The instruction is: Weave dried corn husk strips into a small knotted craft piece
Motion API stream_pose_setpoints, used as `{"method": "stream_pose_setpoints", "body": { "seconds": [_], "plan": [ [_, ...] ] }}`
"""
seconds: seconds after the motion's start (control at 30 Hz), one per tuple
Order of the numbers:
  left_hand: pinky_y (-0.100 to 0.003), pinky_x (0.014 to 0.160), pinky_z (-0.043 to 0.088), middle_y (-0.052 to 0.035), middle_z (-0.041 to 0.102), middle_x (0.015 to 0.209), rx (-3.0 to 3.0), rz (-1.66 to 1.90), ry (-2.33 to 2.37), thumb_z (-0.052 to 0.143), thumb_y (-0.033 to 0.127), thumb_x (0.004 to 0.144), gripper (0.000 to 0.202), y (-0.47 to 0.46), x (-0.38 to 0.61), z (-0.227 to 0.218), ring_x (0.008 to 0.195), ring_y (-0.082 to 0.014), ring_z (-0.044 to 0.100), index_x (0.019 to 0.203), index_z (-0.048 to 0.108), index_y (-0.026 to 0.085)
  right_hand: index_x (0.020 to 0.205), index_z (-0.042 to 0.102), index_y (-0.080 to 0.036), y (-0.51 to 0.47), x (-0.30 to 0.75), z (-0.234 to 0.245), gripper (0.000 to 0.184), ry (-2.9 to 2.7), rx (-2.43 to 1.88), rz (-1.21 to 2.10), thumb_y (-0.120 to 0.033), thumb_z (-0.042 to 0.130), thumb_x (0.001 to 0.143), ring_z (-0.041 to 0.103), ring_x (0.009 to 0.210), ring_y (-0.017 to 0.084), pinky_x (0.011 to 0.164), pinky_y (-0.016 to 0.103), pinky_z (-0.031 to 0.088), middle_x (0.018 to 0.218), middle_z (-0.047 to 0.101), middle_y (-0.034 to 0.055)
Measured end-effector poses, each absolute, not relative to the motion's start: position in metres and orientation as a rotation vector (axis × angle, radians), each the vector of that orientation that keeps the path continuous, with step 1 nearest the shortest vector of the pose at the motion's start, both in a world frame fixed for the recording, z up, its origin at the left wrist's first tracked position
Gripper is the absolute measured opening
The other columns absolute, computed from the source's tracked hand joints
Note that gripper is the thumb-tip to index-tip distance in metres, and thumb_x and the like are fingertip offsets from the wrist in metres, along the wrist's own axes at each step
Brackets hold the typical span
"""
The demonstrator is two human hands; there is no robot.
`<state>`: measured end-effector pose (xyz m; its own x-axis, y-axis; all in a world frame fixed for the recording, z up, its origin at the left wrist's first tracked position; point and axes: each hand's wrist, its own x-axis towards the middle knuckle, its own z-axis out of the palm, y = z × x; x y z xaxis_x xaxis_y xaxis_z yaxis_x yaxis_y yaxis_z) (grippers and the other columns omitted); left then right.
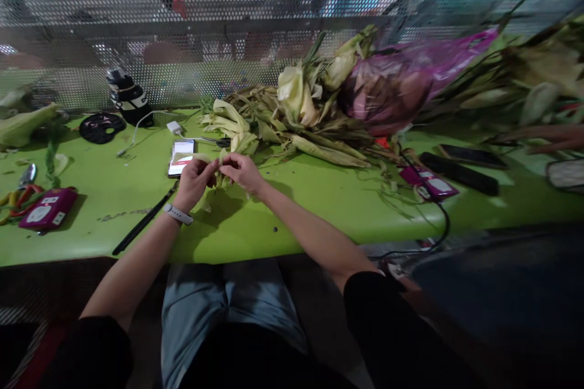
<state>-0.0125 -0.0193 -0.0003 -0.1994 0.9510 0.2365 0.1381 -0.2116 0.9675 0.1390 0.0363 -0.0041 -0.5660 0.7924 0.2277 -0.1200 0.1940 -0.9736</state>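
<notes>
Over the green table, my left hand [195, 183] and my right hand [243, 174] meet fingertip to fingertip. Both are closed in a pinch on a pale green corn husk piece [222, 181], mostly hidden by the fingers; thin strips of it hang below. Just behind my left hand lies a phone [181, 151] with a lit screen, partly covered by the hand. A black strap [145, 219] runs from near the phone toward the table's front edge. Loose pale husks [244, 143] lie right behind my right hand.
A big heap of corn husks [255, 110] and a pink plastic bag [387, 88] fill the back right. A black bottle [129, 100], a white charger [174, 127] and a purple box [49, 209] sit leftward. Another person's hand [559, 137] shows at far right, beside dark phones [472, 156].
</notes>
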Motion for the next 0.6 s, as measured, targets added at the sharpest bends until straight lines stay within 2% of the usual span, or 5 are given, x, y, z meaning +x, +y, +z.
{"method": "stream_pose_setpoints", "body": {
  "seconds": [0.23,0.4,0.6],
  "plan": [
    [-0.019,0.042,0.04,0.0003,0.058,0.049,1.387,1.425,1.342,0.072,0.048,0.08,0.036,-0.0208,-0.0093,0.0023,0.04,-0.0072,0.051,0.068,0.061,0.015,0.075,0.054,-0.018,0.0386,0.137,-0.0076,0.015,-1.667,-0.662,1.464,-0.03,0.062,0.073,0.045,0.052,0.006,0.046,0.018,0.042,0.065,0.051,-0.0049],
    [-0.019,0.04,0.035,0.0028,0.055,0.051,1.428,1.495,1.376,0.071,0.046,0.081,0.035,-0.0209,-0.0062,0.0029,0.041,-0.0058,0.047,0.068,0.057,0.017,0.072,0.054,-0.018,0.0372,0.1342,-0.0072,0.01,-1.612,-0.653,1.504,-0.026,0.06,0.071,0.045,0.048,0.005,0.043,0.018,0.043,0.062,0.051,-0.0054],
    [-0.02,0.042,0.036,0.005,0.05,0.055,1.422,1.598,1.359,0.071,0.046,0.081,0.035,-0.0198,-0.0076,0.0002,0.044,-0.0059,0.046,0.07,0.053,0.018,0.07,0.053,-0.019,0.0394,0.1321,-0.0098,0.011,-1.577,-0.608,1.559,-0.025,0.062,0.071,0.045,0.044,0.006,0.04,0.019,0.04,0.059,0.05,-0.0064]
  ]
}}
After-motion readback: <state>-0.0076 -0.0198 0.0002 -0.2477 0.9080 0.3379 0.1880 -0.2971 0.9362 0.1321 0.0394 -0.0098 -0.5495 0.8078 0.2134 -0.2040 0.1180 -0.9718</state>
